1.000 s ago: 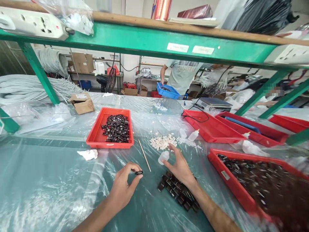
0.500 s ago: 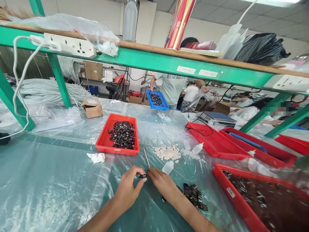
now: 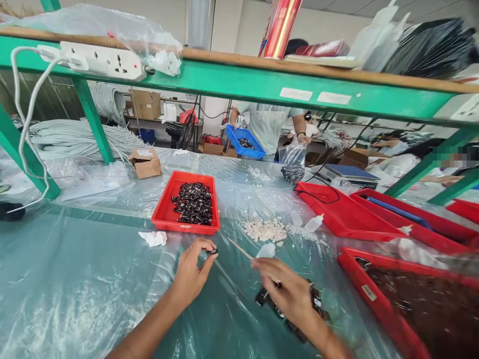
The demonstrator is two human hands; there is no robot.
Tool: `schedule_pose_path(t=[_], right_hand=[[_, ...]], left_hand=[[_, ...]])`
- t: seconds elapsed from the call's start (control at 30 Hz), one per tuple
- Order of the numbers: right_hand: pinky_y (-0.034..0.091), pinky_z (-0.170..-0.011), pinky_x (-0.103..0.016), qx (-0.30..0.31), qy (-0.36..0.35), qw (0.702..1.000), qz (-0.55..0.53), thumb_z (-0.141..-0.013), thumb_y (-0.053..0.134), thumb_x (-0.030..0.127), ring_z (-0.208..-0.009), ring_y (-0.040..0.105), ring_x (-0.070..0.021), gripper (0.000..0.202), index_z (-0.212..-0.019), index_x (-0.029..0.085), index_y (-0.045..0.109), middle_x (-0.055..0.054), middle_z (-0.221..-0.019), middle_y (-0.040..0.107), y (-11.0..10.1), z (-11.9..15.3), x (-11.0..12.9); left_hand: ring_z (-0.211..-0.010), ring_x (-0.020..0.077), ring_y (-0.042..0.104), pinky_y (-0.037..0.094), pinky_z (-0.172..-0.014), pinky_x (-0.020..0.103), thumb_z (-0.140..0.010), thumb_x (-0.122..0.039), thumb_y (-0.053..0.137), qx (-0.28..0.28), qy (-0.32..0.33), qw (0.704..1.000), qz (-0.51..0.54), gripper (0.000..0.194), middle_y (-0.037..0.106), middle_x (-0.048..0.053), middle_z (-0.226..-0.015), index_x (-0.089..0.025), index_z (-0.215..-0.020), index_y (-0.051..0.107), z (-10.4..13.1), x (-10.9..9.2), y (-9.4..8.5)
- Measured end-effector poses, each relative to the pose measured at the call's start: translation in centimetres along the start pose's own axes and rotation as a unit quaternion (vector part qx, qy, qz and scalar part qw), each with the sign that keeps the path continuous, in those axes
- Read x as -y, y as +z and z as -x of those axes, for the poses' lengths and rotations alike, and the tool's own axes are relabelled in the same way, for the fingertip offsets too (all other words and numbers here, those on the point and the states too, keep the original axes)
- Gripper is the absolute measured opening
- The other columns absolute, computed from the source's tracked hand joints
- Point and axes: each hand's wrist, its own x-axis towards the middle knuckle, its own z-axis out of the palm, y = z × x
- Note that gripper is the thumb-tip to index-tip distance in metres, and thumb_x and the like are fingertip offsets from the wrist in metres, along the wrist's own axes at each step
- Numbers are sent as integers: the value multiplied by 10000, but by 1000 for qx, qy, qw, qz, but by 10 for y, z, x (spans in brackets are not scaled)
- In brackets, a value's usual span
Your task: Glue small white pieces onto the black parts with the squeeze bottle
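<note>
Between the thumb and fingers of my left hand (image 3: 193,271) is a small black oval piece (image 3: 212,252). My right hand (image 3: 288,286), somewhat blurred, is closed on a thin wooden stick (image 3: 241,249) that points up and to the left. Beneath and beside the right hand lie several loose black pieces (image 3: 317,298), partly hidden by it. A red tray (image 3: 160,212) heaped with small black pieces (image 3: 194,203) stands beyond my left hand. Past the stick's tip is a pile of small pale chips (image 3: 265,229), with a translucent piece of plastic (image 3: 266,251) just in front of it.
A red tray (image 3: 389,309) with dark contents stands at the right, more red trays (image 3: 337,219) behind it. A small squeeze bottle (image 3: 314,223) lies near the chips. A green shelf frame (image 3: 232,82) spans above. Across the table a person holds a blue tray (image 3: 236,140) and a bag (image 3: 293,160).
My right hand has moved right, away from the left, carrying the stick. My left hand has shifted slightly up and left with the black piece. The person opposite has brought the bag nearer the table.
</note>
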Motion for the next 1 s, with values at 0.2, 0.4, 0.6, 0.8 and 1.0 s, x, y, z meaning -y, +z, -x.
schedule_pose_path(t=[0.2,0.4,0.6,0.8,1.0], right_hand=[[716,-654,-311,-215,210,921,-246,-958,687,107,-750,797,-182,277,-1063,320,829,-19,-887,811,-23,12,5],[705,-594,-310,-195,177,937,-227,-909,694,59,-703,786,-191,288,-1020,283,836,-25,-821,821,-34,8,24],[710,-553,-301,-169,154,947,-226,-903,644,10,-650,794,-190,309,-999,254,807,-24,-847,814,-31,-2,35],[720,-550,-285,-126,93,970,-187,-868,614,-26,-676,819,-189,360,-1052,239,773,-40,-900,834,-36,4,38],[753,-572,-298,-70,57,980,-178,-906,655,33,-704,851,-230,302,-1073,261,759,-58,-892,858,-45,12,44]], left_hand=[[-967,212,819,659,-891,362,-993,-227,642,26,-3,999,-18,76,834,9,-1041,-300,-989,621,2,11,5],[-966,209,818,645,-893,357,-991,-218,658,51,-15,998,-35,94,837,-6,-1040,-302,-1006,619,6,6,10],[-948,195,812,641,-888,345,-1003,-220,673,74,-26,996,-34,93,844,-12,-1045,-299,-1026,630,7,-2,9],[-903,196,796,640,-866,356,-1008,-265,685,84,-48,995,-25,54,849,-2,-1031,-288,-1038,647,7,-9,7],[-859,198,783,639,-858,367,-997,-287,707,96,-84,992,-11,53,841,-10,-995,-285,-1027,664,10,-10,10]])
